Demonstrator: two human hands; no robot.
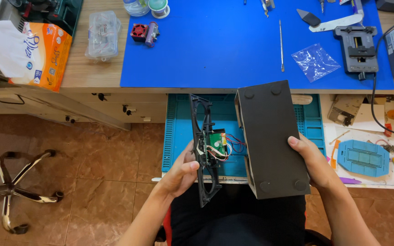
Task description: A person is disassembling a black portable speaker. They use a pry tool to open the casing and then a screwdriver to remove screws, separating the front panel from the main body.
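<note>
Head view: the left hand (182,172) has its grip clenched on a black front panel (204,150) carrying a green circuit board (215,141). Red wires (234,145) run from the board into the open black enclosure (270,136), grasped by the right hand (314,164) above a teal drawer mat (178,132) under the tabletop (96,75).

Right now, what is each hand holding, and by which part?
Left hand grips the black front panel near its lower edge; right hand holds the dark box casing by its right side.
</note>
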